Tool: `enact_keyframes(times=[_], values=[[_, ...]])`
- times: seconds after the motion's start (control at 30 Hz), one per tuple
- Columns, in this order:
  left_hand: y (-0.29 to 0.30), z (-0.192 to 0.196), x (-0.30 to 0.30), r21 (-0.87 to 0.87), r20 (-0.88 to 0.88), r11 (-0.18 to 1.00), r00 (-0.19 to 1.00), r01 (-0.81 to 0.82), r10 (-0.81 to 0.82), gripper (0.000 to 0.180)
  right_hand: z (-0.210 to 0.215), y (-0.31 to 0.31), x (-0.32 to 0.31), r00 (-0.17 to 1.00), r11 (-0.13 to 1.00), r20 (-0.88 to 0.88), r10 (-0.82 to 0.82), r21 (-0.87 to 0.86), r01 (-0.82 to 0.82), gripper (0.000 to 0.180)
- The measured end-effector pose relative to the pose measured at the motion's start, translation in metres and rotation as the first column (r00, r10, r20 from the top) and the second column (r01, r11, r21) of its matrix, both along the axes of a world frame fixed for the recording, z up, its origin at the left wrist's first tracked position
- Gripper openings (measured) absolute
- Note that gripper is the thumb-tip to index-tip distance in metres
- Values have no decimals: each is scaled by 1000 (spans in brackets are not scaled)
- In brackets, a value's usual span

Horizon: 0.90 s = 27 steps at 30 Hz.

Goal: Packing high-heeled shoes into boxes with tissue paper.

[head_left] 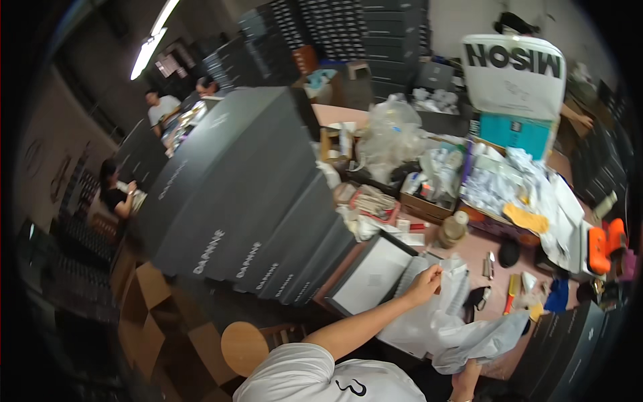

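Head view: crinkled white translucent sheet (479, 338) between four and five o'clock from left hand (423, 287), fingers pinching its edge; right hand (465, 380): fingers hidden, cannot tell. Best spread gently, avoiding tears.

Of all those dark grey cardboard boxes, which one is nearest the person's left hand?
The open dark grey cardboard box with a pale inside, right by the left hand. The boxes stacked high to its left are shut.
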State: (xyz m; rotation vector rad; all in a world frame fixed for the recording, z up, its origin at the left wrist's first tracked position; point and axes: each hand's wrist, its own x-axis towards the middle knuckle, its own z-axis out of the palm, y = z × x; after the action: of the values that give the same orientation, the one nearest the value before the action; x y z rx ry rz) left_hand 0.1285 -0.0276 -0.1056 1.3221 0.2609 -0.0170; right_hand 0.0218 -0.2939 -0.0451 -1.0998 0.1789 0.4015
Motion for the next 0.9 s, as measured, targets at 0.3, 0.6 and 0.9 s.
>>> enact_keyframes(times=[0.3,0.6,0.9], values=[[121,188,-113,300,621,753,719,-586,312,27,-104,138,52,787,553,11,617,-717,-424,56],[143,106,-147,506,56,751,885,-425,463,16,162,174,88,491,522,494,718,-848,91,73],[123,40,-147,503,72,826,965,-254,253,35,130,82,52,777,654,467,422,-751,96,29]])
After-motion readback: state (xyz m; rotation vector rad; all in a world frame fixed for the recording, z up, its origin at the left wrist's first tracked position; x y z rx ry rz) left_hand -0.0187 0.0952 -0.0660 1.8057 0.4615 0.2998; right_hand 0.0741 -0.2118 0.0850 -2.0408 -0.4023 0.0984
